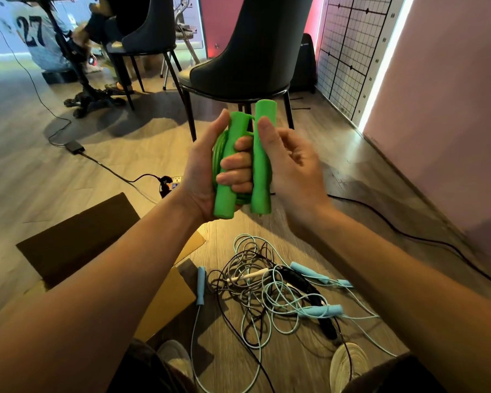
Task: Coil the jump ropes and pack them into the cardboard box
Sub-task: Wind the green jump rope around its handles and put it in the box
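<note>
Your left hand (200, 177) is gripping the coiled rope (218, 154) and one upright handle (228, 171); your right hand (291, 168) is lying open, thumb pressing the other handle. The box (77, 236) is sitting below-left of your left fingers, nearer them

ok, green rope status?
Left hand grips coiled green jump rope. Right hand: thumb on one foam handle. Brown cardboard box open. Blue and black ropes tangled on floor.
</note>
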`<control>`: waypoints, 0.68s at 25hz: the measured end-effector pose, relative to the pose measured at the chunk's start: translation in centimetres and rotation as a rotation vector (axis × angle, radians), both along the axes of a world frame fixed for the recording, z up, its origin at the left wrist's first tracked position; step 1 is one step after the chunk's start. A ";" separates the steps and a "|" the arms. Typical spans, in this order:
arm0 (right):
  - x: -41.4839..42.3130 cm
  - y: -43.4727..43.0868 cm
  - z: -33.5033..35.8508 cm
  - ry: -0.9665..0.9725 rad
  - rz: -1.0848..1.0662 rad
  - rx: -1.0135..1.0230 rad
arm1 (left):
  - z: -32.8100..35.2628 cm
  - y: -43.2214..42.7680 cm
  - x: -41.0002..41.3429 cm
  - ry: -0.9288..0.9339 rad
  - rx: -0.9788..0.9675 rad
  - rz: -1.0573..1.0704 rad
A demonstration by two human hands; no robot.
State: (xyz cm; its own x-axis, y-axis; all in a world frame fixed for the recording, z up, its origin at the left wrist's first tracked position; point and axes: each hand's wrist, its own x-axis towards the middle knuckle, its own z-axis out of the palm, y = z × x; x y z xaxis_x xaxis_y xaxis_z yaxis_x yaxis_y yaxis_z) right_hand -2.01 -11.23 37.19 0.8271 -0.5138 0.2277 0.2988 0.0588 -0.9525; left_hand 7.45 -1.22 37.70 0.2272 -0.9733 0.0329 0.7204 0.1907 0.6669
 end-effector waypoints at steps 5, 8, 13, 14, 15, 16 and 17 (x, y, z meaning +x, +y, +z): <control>0.6 1.1 -0.8 0.050 -0.038 0.145 | 0.0 0.3 -0.1 -0.052 0.054 0.117; 1.5 1.7 -1.1 0.066 -0.093 0.184 | 0.0 0.3 -0.5 -0.181 0.242 0.307; 2.8 2.9 -0.3 0.074 -0.122 0.185 | 0.8 1.4 -0.4 -0.515 0.464 0.551; 3.1 3.3 -0.1 0.093 -0.127 0.178 | 0.7 2.0 -0.1 -0.628 0.528 0.630; 3.3 3.7 0.1 0.120 -0.119 0.181 | 0.6 2.8 0.5 -0.745 0.599 0.702; 3.7 4.1 0.0 0.140 -0.097 0.191 | 0.5 3.9 1.1 -0.829 0.653 0.730; 4.0 4.7 0.0 0.153 -0.071 0.210 | 0.5 4.9 1.6 -0.856 0.680 0.704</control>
